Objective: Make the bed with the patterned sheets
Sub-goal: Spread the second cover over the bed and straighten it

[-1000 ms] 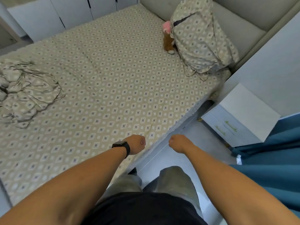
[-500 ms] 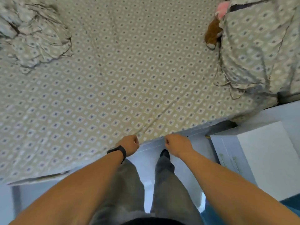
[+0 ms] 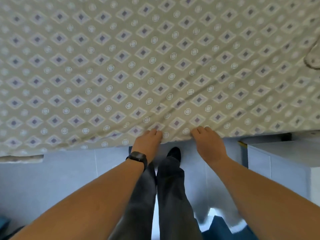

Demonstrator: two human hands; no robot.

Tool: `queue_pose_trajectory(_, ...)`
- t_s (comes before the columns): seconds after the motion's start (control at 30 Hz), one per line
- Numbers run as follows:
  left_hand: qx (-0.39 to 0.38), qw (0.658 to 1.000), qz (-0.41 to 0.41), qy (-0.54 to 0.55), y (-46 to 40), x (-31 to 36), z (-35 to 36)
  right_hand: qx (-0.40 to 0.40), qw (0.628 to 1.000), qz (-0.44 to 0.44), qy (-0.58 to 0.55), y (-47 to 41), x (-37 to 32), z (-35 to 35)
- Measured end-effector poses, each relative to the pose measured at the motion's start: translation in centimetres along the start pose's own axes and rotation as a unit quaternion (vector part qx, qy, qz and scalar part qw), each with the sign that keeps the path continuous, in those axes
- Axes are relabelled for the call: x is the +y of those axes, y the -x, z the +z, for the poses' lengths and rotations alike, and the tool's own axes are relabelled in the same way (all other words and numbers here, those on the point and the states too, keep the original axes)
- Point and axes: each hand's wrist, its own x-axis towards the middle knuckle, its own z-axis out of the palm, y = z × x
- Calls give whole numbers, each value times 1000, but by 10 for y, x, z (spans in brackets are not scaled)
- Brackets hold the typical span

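- Left hand (image 3: 149, 139): reaches forward from a bare forearm to the near edge of the bed, fingers curled over and pinching the hem of the patterned sheet (image 3: 121, 66); a dark wristband (image 3: 137, 157) sits on the wrist.
- Right hand (image 3: 206, 140): extends beside the left, a little apart from it, fingers likewise curled down into the sheet's edge and gripping the fabric.
- Patterned sheet: beige with diamond and circle motifs, it lies spread over the bed and fills the upper part of the view; creases fan out from the two grip points toward the upper right.
- Hidden or unclear: the fingertips of both hands are tucked under the fabric fold and cannot be seen; the sheet's far edges are cut off by the frame; a rumpled patterned piece (image 3: 314, 59) at the right border is too cropped to identify.
- Surroundings: the person's dark trouser legs (image 3: 166, 196) and one dark shoe (image 3: 174, 152) stand on the pale floor (image 3: 60, 174) between the forearms, just beside the bed's edge.
- A white cabinet (image 3: 284, 156) stands at the right, near the bed; blue fabric (image 3: 220, 229) lies at the bottom edge.
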Motion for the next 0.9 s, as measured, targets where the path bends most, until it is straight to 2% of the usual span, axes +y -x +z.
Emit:
queue_pose_trajectory(0.1,-11,1000,14,10,6,-3,9,43,998,-52,-20,5,9,5)
queue_pose_trajectory(0.2,-60,998,29,5,21,-7,14,31,997,-45,-57,22,2,12)
queue_pose_trajectory(0.3,-78,995,53,-18,7,-4,6,9,994,-46,-98,14,5,16)
queue_pose_trajectory(0.43,-168,972,137,-94,-8,5,-3,-12,988,-85,-127,16,18,19)
queue_pose_trajectory(0.5,-195,960,160,-125,-10,13,-5,22,985,-32,-168,25,33,17)
queue_pose_trajectory(0.57,-176,957,193,-129,-15,22,-8,102,957,107,-251,27,51,8)
queue_pose_trajectory(0.6,-145,957,223,-119,-19,30,-8,139,920,214,-298,26,62,5)
queue_pose_trajectory(0.63,-106,957,249,-102,-22,37,-11,171,863,326,-347,22,71,2)
queue_pose_trajectory(0.67,-69,955,273,-89,-29,49,-9,185,786,446,-386,23,82,1)
queue_pose_trajectory(0.73,0,951,299,-81,-43,75,-7,174,588,629,-477,20,100,17)
queue_pose_trajectory(0.77,28,948,305,-88,-50,89,-7,152,506,672,-518,20,105,24)
queue_pose_trajectory(0.8,56,944,311,-97,-56,102,-6,142,449,681,-561,18,106,29)
queue_pose_trajectory(0.83,80,937,322,-108,-63,118,-7,146,405,670,-605,17,107,36)
queue_pose_trajectory(0.9,97,931,327,-134,-76,145,-6,183,366,647,-643,17,108,38)
